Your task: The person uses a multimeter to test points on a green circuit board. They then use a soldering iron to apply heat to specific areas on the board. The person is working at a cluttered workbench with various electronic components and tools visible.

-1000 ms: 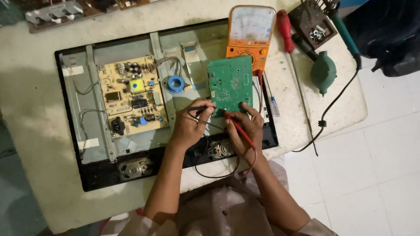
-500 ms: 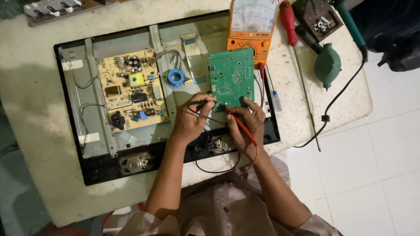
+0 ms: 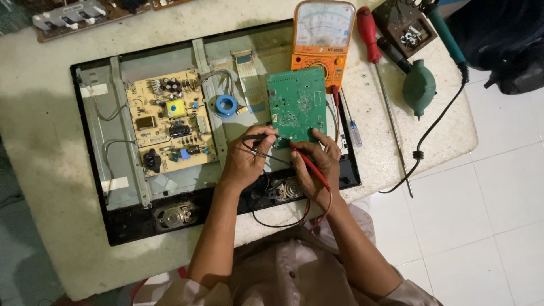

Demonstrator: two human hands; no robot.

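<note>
Head view: left hand pinches black probe, tip at lower edge of green circuit board. Right hand pinches red probe, tip touching same edge. Board lies inside opened monitor chassis, near table's front edge; orange multimeter behind.

Both hands clenched, close together

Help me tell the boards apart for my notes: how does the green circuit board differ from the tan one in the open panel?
The green circuit board shows a flat face with fine traces; the tan circuit board carries tall parts such as capacitors and a yellow block. The green one is smaller and lies right of centre, with both probes at its lower edge; the tan one sits left, untouched. Both lie flat inside the open panel.
</note>
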